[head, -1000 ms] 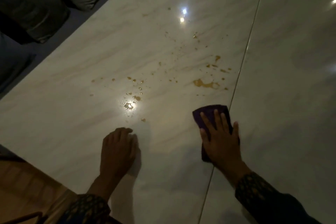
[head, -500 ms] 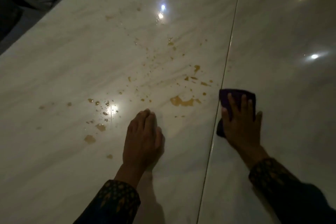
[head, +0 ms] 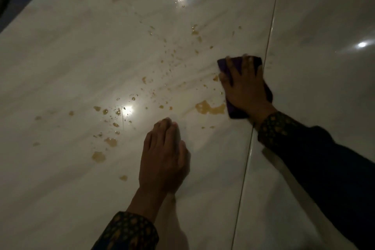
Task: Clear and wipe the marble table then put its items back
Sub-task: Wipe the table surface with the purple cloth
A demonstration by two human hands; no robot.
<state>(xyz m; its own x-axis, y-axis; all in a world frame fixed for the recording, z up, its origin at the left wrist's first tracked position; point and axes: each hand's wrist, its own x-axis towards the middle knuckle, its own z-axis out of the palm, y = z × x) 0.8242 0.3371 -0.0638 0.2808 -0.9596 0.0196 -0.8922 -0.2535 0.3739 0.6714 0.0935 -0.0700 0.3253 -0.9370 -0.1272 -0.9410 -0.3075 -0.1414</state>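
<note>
On marble table (head: 85, 50): right hand (head: 246, 89) pressing purple cloth (head: 236, 112).

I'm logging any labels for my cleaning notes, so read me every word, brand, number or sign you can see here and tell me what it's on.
No readable text anywhere in this view.
Marble table: only veining, amber spill spots and light glare.
Purple cloth under the right hand: no tag or print visible.
Sleeve: a gold pattern, not lettering.
Left hand lies flat on the table, holding nothing.
</note>
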